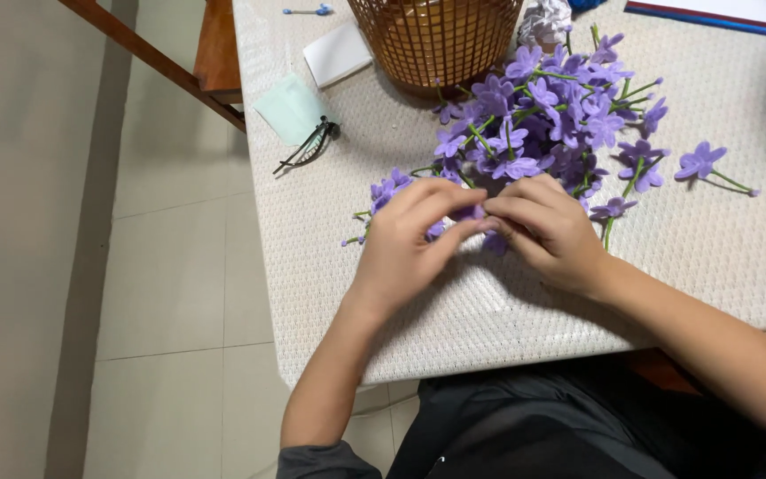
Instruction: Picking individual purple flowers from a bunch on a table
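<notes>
At the far left of the cream woven tablecloth (489,310), a pale green face mask (290,108) and a black hair clip (308,146) are laid aside, well clear of the work. Behind them stands a brown wire basket (436,40). The left hand (405,244) is curled inward, its thumb and fingertips pinched on a small purple artificial flower (470,214), which is held just above the cloth between both hands. The right hand (547,231) is closed on the same flower from the other side, apparently so that it can be steadied; its stem is hidden. A heap of purple flowers with green stems (551,124) is kept just behind, within reach.
</notes>
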